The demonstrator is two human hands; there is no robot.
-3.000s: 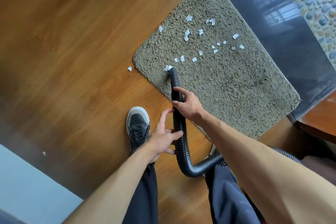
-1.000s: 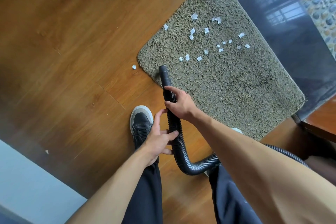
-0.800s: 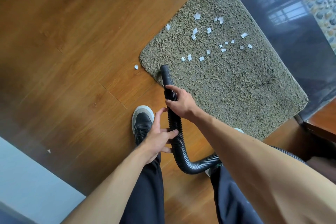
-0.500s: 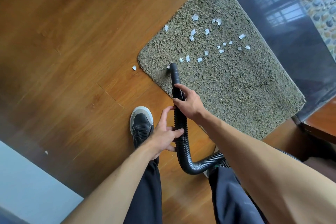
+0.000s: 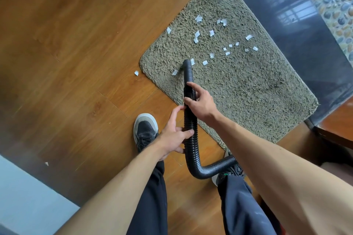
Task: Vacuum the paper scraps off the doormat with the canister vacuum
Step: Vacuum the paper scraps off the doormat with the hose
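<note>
Below us spreads the wooden floor point(image 5: 76, 44), warm brown planks filling the left half of the view. Up and to the right lies the doormat point(image 5: 248, 91), shaggy and olive-grey, set at a slant with its far long edge against a dark glossy strip point(image 5: 286, 15).

And here's our vacuum hose point(image 5: 191, 139), black and ribbed. It bends up from beside our right leg, rises between our hands, and its smooth open end point(image 5: 187, 65) sits down in the pile near the mat's near-left corner.

Our right hand point(image 5: 200, 103) is wrapped round the hose, fingers curled over the ribs, above the mat's near edge. Our left hand point(image 5: 173, 139) grips it lower down, thumb across the front and forefinger stretched up along the side, over bare floor.

Our left shoe point(image 5: 145, 129), black with a pale toe, stands on the planks just left of the hose.

Now the paper scraps point(image 5: 196, 34): small white bits scattered over the mat's far-left half, most of them beyond the nozzle. One point(image 5: 192, 61) is touching the hose end on its right, another point(image 5: 175, 72) lies just to its left, and one stray piece point(image 5: 136, 73) sits on the wood just off the mat's corner.
</note>
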